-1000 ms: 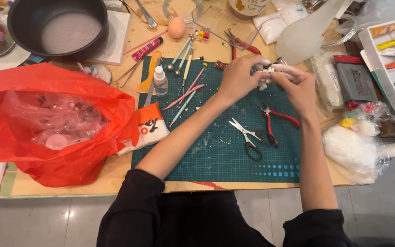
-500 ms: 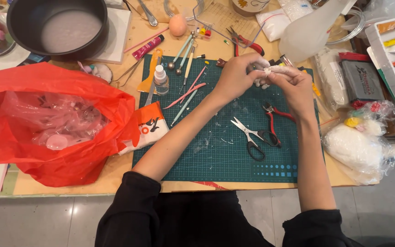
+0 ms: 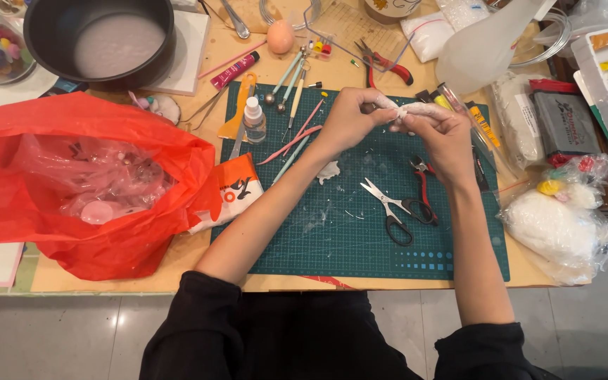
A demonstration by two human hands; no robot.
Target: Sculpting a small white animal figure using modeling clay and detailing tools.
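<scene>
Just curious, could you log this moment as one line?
left hand: grips white lump | right hand: grips same lump | below: green mat, scissors

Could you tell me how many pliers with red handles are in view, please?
2: one pair of pliers beyond the green cutting mat's far edge, another beside the scissors. Clutter may hide more.

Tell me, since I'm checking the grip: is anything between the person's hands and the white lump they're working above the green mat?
Nothing visible is. The left hand and right hand both pinch the white lump directly with bare fingers, above the green cutting mat. The scissors and red-handled pliers lie on the mat below, apart from the hands.
</scene>
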